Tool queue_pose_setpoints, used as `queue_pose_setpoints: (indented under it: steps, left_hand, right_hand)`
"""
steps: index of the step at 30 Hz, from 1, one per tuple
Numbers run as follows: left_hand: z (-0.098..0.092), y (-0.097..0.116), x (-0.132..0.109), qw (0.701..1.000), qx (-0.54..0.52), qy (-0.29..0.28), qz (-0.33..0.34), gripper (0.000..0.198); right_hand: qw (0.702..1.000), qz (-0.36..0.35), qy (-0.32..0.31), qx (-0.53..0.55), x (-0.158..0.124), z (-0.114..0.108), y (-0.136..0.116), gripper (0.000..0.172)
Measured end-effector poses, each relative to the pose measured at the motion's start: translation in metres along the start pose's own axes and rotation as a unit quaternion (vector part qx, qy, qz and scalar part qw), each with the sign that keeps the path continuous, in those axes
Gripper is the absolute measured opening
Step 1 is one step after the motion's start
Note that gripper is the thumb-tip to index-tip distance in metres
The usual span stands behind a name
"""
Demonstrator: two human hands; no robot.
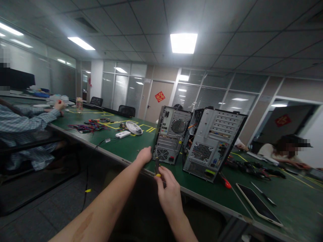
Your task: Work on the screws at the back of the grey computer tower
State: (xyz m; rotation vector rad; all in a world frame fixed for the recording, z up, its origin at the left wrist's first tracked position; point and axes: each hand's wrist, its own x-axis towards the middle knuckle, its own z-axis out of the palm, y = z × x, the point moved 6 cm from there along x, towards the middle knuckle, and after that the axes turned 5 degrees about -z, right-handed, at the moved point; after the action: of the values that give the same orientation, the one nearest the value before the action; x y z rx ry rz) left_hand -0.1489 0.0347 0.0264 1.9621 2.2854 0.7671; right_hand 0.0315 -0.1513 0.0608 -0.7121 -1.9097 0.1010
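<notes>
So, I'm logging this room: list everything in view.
Table: one, green, across view
Computer cases: two, grey and black, near edge
Screwdriver: one, black and yellow, at left case
Wires: many, multicoloured, table left
Small block: one, white, by wires
Round piece: one, white, by block
Bottle: one, translucent, left
Monitor: one, black, far left
Mesh chairs: two, black, beyond table
Ceiling lights: several, white, overhead
Cables: uncountable, black, table right
Tool handle: one, red, by right case
Tablet: one, dark screen, table right
Pointed tool: one, dark and silver, by tablet
Other people: at least two, mixed clothing, both sides
Left hand: one, at left case
Right hand: one, on screwdriver
</notes>
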Motion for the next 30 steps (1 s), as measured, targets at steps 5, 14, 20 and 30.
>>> queue_pose_setpoints:
  steps: [5,14,20,30]
  left_hand:
    - [0.0007,-0.0003,0.0005,1.000,-0.004,-0.002,0.003,0.030]
    - [0.0028,-0.0020,0.0018,1.000,-0.001,-0.001,-0.009,0.027]
    - [0.0023,-0.0019,0.0019,1.000,-0.002,0.003,-0.005,0.025]
    - [0.0012,-0.0004,0.0011,1.000,-0.004,0.009,0.002,0.028]
  right_hand:
    - [1.000,0.013,0.009,0.005,0.0000,-0.0006,0.0031,0.029]
    - [0.999,0.012,0.030,0.009,-0.0006,-0.0017,0.0024,0.027]
    - [0.999,0.012,0.042,0.004,-0.0033,0.0006,0.0030,0.028]
    - [0.999,-0.016,0.017,-0.030,-0.0026,-0.0006,-0.0012,0.034]
